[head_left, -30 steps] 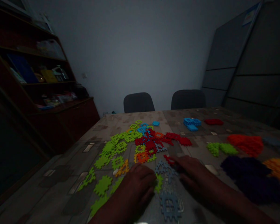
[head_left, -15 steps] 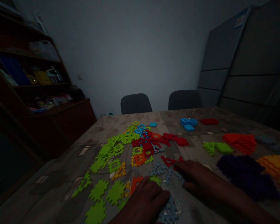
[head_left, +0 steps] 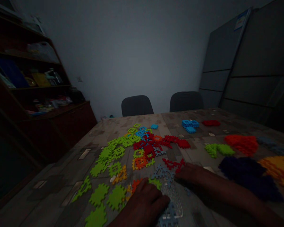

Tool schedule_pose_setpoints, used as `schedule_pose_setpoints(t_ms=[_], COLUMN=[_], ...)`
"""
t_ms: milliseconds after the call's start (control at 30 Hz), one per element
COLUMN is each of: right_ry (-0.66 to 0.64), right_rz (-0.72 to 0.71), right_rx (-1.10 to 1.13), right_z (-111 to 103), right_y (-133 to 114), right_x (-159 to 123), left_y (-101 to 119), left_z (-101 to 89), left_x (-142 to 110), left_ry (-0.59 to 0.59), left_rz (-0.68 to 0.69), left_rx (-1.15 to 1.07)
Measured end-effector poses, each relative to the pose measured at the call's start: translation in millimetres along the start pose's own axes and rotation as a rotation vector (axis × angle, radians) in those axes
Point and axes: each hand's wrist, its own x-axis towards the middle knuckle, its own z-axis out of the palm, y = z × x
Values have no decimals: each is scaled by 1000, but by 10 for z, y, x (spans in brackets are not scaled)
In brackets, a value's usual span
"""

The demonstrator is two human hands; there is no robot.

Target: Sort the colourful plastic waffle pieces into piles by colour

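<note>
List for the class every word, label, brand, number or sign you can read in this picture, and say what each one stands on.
Paper label on the grey wall panel: too blurred to read.
Blue book on the shelf: too dark to read.
Yellow box on the same shelf: too dark to read.
Green interlocking tile: no readable marking shows.

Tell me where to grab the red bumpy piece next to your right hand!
Probably the thin notched end nearest the right hand. Come from above on that side and pinch the edges of the red puzzle piece: it lies flat and is narrow there, and the blue-grey pieces sit near its other side.
</note>
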Motion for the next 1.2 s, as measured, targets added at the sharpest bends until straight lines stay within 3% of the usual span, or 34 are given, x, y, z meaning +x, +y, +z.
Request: schedule_pose_setpoints(t_ms=[100,300,433,567,767,1033,1200], right_ry=[-65,-126,-34,38,-92,-9,18], right_rz=[12,200,155,85,66,107,255], right_rx=[-31,-168,-165,-173,-221,-202,-301], right_z=[12,-34,-34,118,345,271,357], right_y=[-21,-21,-69,-97,-235,-155,-284], right_x=[-62,-132,-28,53,140,116,201], left_y=[2,-31,-16,43,130,152,141], left_z=[-21,8,-76,-257,-466,-479,-445], left_x=[1,-17,-19,-14,10,47,31], left_ry=[-5,32,-32,-38,-71,-90,-89], left_rz=[6,-4,-21,-66,-136,-119,-114], left_rx=[24,56,-3,-88,-86,-22,-19])
